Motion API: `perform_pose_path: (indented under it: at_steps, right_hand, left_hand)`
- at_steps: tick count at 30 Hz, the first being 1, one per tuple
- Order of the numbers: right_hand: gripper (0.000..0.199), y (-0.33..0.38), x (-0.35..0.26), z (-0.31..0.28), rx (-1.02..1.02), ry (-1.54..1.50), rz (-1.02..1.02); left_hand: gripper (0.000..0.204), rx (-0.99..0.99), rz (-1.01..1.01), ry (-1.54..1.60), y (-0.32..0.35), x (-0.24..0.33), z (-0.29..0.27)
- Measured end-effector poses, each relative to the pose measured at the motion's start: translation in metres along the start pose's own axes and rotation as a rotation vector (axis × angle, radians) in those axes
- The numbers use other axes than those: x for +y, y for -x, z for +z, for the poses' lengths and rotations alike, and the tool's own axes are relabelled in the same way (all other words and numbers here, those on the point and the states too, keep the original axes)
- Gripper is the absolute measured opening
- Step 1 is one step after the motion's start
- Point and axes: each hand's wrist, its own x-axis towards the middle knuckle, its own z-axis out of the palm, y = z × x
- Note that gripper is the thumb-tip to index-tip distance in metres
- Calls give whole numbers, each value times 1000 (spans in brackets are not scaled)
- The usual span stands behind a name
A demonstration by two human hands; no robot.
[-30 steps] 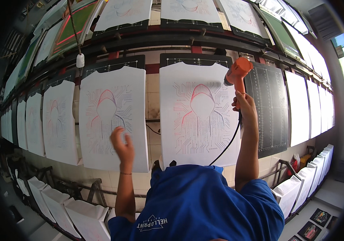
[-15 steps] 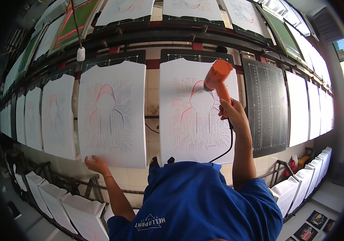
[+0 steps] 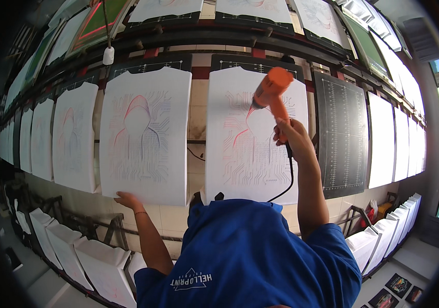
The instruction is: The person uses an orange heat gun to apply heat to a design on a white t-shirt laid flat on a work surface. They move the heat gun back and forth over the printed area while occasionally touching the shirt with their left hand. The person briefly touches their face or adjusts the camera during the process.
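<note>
**Heat gun (image 3: 274, 86) over the right-hand printed shirt (image 3: 254, 154)**

The right hand (image 3: 295, 136) is closed around the handle of the orange heat gun. The nozzle points down and to the left, in front of the hood outline of the print; its exact height above the cloth cannot be read. A black cord (image 3: 291, 177) runs from the handle toward the person's body. The left hand (image 3: 127, 199) is at the lower edge of the left-hand printed shirt (image 3: 141, 141); whether its fingers grip that edge cannot be determined. A black board (image 3: 341, 136) with white scale markings stands to the right of the right-hand printed shirt.
</note>
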Motion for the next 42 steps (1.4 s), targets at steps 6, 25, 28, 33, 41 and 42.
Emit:
perform_pose_path:
  at_steps: [6, 25, 28, 33, 41, 42]
  right_hand:
    - [31, 43, 3, 6, -172, 46, 171]
    - [37, 79, 28, 6, -75, 65, 125]
    - [35, 84, 24, -3, -68, 120, 113]
    - [35, 82, 24, 26, -194, 82, 98]
    - [36, 82, 34, 19, -236, 89, 108]
    - [36, 86, 35, 9, -208, 83, 110]
  left_hand:
    - [63, -14, -42, -1, 14, 10, 0]
    - [55, 2, -132, -52, 41, 16, 2]
    - [54, 25, -133, -113, 48, 17, 1]
    - [51, -18, -140, -172, 90, 48, 5]
    - [49, -16, -120, -237, 91, 35, -2]
    - [49, -20, -125, -252, 91, 34, 0]
